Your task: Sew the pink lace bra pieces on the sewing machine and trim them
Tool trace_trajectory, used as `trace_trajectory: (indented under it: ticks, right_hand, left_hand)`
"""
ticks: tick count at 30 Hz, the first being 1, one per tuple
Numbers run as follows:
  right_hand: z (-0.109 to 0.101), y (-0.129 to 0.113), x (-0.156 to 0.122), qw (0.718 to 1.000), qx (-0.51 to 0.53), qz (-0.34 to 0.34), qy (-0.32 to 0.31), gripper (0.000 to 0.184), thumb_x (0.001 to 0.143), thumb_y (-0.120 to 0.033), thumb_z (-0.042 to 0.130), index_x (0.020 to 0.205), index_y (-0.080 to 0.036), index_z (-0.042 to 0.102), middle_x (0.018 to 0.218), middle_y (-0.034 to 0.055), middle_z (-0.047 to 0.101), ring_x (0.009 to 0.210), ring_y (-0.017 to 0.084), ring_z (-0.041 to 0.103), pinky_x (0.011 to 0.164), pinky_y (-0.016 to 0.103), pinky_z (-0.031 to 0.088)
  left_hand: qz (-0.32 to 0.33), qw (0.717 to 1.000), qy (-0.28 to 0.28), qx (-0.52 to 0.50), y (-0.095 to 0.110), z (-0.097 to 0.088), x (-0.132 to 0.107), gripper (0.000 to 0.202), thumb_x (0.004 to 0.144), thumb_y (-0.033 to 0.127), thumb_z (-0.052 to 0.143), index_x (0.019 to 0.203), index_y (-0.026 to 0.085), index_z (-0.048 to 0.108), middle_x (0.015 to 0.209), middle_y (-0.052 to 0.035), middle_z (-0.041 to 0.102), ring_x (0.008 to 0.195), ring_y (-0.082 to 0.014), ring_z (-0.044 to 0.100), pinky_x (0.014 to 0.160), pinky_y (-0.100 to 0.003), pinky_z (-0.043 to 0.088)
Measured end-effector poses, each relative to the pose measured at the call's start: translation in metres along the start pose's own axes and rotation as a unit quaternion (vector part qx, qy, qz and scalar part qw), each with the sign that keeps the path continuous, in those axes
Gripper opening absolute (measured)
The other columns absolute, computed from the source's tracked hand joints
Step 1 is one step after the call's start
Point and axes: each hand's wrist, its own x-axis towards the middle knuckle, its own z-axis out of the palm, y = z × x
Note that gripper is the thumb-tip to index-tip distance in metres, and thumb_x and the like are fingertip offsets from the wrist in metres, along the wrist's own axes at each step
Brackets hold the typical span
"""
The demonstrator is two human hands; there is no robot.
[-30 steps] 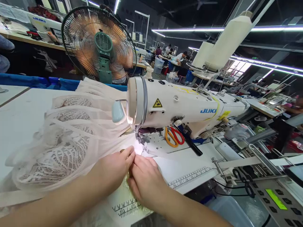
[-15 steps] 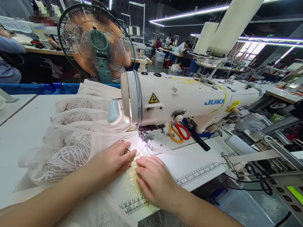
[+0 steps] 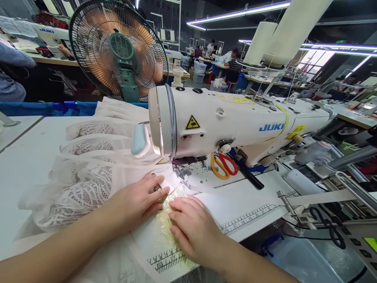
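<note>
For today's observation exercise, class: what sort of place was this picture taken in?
Most likely a garment factory's sewing floor: an industrial Juki sewing machine up close, big thread cones above it, and other workers seated in the background.

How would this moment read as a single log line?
left hand: flat on lacy fabric | right hand: flat on table | sewing machine: just beyond both hands | scissors: on machine bed

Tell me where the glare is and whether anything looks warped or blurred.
Head view: the sewing machine lamp blows out the fabric beneath it, just ahead of the left hand and right hand; ceiling light strips show purple fringing; wide-lens warp stretches the thread cones; hands are sharp, far workstations soft.
</note>
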Motion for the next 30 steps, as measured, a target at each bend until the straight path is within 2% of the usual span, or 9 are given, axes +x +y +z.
trace_trajectory:
  ticks: [6, 12, 18, 24, 27, 30]
  right_hand:
    - [0.000, 0.000, 0.000, 1.000, 0.001, 0.005, -0.001, 0.022, 0.089, -0.019, 0.045, 0.103, -0.018, 0.062, 0.117, 0.0100, 0.066, 0.112, 0.024, 0.057, 0.103, 0.044, 0.041]
    - [0.000, 0.000, 0.001, 1.000, 0.003, 0.000, 0.012, 0.021, 0.089, -0.018, 0.045, 0.102, -0.017, 0.061, 0.115, 0.0104, 0.067, 0.110, 0.024, 0.058, 0.102, 0.043, 0.042]
    - [0.002, 0.001, 0.001, 1.000, 0.008, 0.001, 0.010, 0.021, 0.088, -0.018, 0.045, 0.103, -0.019, 0.060, 0.113, 0.0102, 0.066, 0.110, 0.024, 0.058, 0.101, 0.044, 0.042]
    - [0.000, -0.001, 0.003, 0.998, -0.020, -0.025, 0.055, 0.019, 0.089, -0.019, 0.045, 0.101, -0.018, 0.059, 0.112, 0.0101, 0.067, 0.107, 0.023, 0.058, 0.098, 0.042, 0.043]
    - [0.009, -0.008, 0.000, 0.996, -0.026, -0.059, 0.062, 0.018, 0.091, -0.022, 0.044, 0.103, -0.018, 0.057, 0.108, 0.0095, 0.066, 0.100, 0.021, 0.059, 0.090, 0.038, 0.046]
    - [0.032, -0.018, -0.005, 0.993, -0.049, -0.091, 0.052, 0.023, 0.091, -0.042, 0.051, 0.094, -0.020, 0.058, 0.089, 0.0051, 0.064, 0.079, 0.019, 0.058, 0.072, 0.032, 0.047]
  left_hand:
    - [0.015, 1.000, -0.014, 0.003, -0.008, 0.001, 0.002, 0.029, 0.096, 0.024, 0.042, 0.117, 0.020, 0.062, 0.125, -0.0149, 0.057, 0.115, -0.0293, 0.053, 0.085, -0.035, 0.053]
    - [0.036, 0.999, 0.023, 0.014, -0.026, 0.011, 0.008, 0.032, 0.096, 0.030, 0.040, 0.115, 0.021, 0.064, 0.124, -0.0136, 0.058, 0.113, -0.0277, 0.055, 0.092, -0.036, 0.050]
    - [0.005, 1.000, -0.020, 0.003, -0.038, 0.007, 0.016, 0.039, 0.099, 0.034, 0.032, 0.116, 0.021, 0.065, 0.127, -0.0143, 0.058, 0.113, -0.0285, 0.057, 0.087, -0.037, 0.054]
    - [0.008, 0.998, -0.046, 0.035, -0.049, 0.003, 0.024, 0.043, 0.098, 0.038, 0.034, 0.117, 0.019, 0.067, 0.127, -0.0179, 0.059, 0.115, -0.0320, 0.059, 0.087, -0.040, 0.055]
    - [-0.016, 0.997, -0.054, 0.048, -0.049, 0.003, 0.028, 0.042, 0.096, 0.035, 0.036, 0.116, 0.018, 0.068, 0.128, -0.0187, 0.060, 0.115, -0.0323, 0.060, 0.090, -0.041, 0.055]
    - [-0.034, 0.995, -0.054, 0.076, -0.045, 0.001, 0.031, 0.039, 0.094, 0.033, 0.040, 0.118, 0.018, 0.068, 0.130, -0.0174, 0.060, 0.116, -0.0325, 0.059, 0.093, -0.043, 0.053]
